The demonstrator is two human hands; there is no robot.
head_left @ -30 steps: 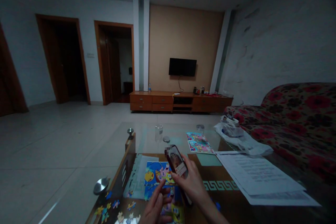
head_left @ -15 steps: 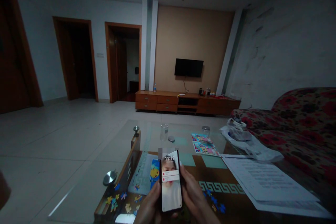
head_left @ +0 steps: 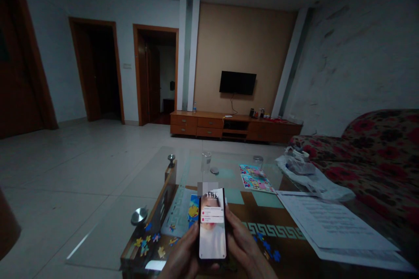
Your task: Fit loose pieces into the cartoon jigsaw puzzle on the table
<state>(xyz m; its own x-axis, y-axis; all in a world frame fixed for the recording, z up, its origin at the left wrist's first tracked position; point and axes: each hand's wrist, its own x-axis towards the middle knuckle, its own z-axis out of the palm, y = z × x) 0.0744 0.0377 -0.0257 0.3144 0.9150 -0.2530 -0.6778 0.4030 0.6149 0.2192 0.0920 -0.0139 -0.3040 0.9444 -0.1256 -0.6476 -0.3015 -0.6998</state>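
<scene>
Both my hands hold a smartphone (head_left: pixel 212 231) upright over the near side of the glass coffee table (head_left: pixel 108 226). Its lit lock screen reads 11:19 and carries notification boxes. My left hand (head_left: pixel 185 248) grips the phone's left edge, with fingers wrapped behind it. Along the right edge lies my right hand (head_left: pixel 244 242), its fingers partly hidden by the phone. Loose jigsaw pieces (head_left: pixel 144 244) are scattered left of my hands, and blue jigsaw pieces (head_left: pixel 268 248) lie to the right. A blue and yellow picture card (head_left: pixel 193 209) is partly covered by the phone.
Printed sheets (head_left: pixel 337 222) lie on the table's right, near a plastic bag (head_left: pixel 310 174). Farther back are a drinking glass (head_left: pixel 206 162), a round lid (head_left: pixel 214 170) and colourful cards (head_left: pixel 257 178). A floral sofa (head_left: pixel 382 148) stands at right; a TV cabinet (head_left: pixel 209 125) stands beyond.
The camera view has shifted slightly, moving the room a little rightward in the picture. The notification boxes sit a little higher on the phone's screen. Both hands keep hold of the phone.
</scene>
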